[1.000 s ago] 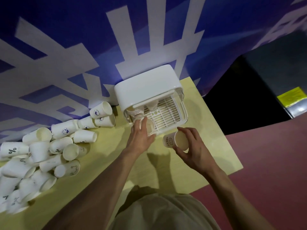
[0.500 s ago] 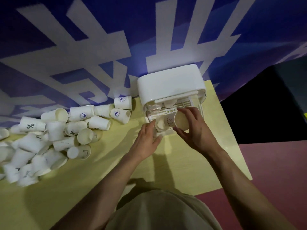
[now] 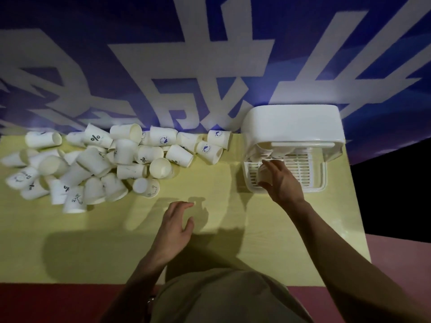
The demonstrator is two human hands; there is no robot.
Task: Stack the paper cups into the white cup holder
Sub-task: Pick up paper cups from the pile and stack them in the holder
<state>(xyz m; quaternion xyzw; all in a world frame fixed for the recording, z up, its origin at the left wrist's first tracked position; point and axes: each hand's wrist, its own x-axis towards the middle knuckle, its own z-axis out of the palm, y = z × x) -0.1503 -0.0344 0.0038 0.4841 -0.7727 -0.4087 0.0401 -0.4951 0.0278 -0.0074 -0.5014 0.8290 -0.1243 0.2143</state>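
The white cup holder [image 3: 293, 123] stands at the table's far right against the wall, its slatted tray [image 3: 303, 166] pulled out in front. My right hand [image 3: 282, 183] grips a paper cup [image 3: 262, 174] over the tray's left part. A few cups [image 3: 264, 150] sit under the holder's lid, partly hidden. My left hand [image 3: 175, 223] hovers open above the table's middle, holding nothing. A large pile of loose paper cups [image 3: 112, 162] lies tumbled at the far left.
The yellow table [image 3: 98, 241] ends at the right just past the holder, with dark floor beyond. A blue wall with white lettering [image 3: 210, 66] rises directly behind the table. My torso is at the near edge.
My left hand has pulled back from the tray to the table's middle and is now empty. My right hand has carried its cup onto the tray's left side. The view has swung left.
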